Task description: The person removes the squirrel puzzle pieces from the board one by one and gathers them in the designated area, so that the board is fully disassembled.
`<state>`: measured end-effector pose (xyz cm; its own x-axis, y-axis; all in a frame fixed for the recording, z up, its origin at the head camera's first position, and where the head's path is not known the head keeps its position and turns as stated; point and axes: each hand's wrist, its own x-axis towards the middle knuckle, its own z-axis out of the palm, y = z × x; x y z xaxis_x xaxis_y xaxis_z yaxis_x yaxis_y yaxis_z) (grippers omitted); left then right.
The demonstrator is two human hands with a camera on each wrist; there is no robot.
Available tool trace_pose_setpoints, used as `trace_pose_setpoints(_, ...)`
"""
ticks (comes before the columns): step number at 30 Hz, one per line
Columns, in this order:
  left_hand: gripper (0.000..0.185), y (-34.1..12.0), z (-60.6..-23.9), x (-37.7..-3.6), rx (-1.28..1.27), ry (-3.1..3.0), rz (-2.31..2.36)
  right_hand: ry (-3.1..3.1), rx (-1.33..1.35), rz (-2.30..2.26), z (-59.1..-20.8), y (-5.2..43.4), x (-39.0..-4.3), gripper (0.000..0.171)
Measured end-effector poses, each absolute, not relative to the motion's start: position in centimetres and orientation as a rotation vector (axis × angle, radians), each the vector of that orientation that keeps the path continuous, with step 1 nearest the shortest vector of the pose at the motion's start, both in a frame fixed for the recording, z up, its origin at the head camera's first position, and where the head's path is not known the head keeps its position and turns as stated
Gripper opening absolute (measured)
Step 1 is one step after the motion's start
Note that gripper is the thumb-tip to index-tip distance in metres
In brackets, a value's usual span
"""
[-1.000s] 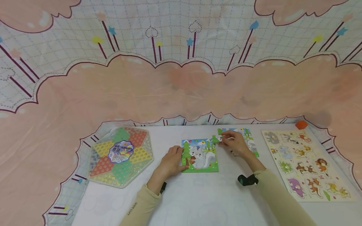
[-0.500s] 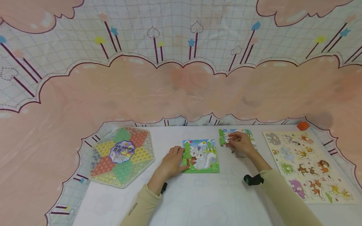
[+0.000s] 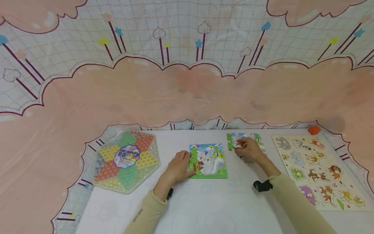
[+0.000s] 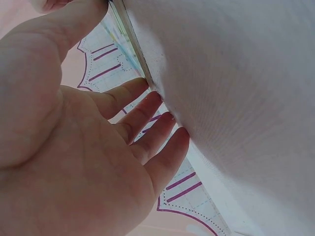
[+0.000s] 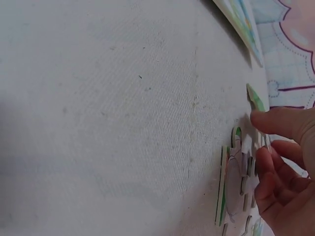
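My left hand [image 3: 178,167] lies flat with straight fingers on the left edge of the squirrel puzzle [image 3: 208,161], steadying it on the white table [image 3: 204,204]; the left wrist view shows those fingers stretched out against the board's edge, gripping nothing. My right hand [image 3: 248,150] is over at the second puzzle [image 3: 245,143], which lies just to the right of the squirrel one and a little farther from me, and its thumb and fingers pinch a loose puzzle piece [image 3: 238,145] with green and white on it. In the right wrist view I can see a small stack of pieces [image 5: 235,182] standing up off the cloth beside my fingertips [image 5: 268,120], so that puzzle reads as only partly together. The squirrel picture looks whole from my head view, with no gaps that I can make out, so I judge that board done or close to it; the work left seems to lie in the second puzzle, where the piece in my fingers is not yet seated. How many pieces remain there I cannot tell, since my hand covers much of it. The hexagonal checkers board [image 3: 126,161] to my left and the animal peg board [image 3: 317,169] to my right lie untouched.
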<state>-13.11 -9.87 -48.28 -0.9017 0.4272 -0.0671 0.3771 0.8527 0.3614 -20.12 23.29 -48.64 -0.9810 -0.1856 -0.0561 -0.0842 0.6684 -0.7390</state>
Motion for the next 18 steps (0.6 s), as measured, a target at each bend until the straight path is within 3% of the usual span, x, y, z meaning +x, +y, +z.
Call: trace_pose_setpoints(18, 0.077, -9.84, -48.00, -13.15, 0.622, 2.864, 0.507, 2.886, -0.383, -0.950, -48.56, 23.23, -20.31, 0.040)
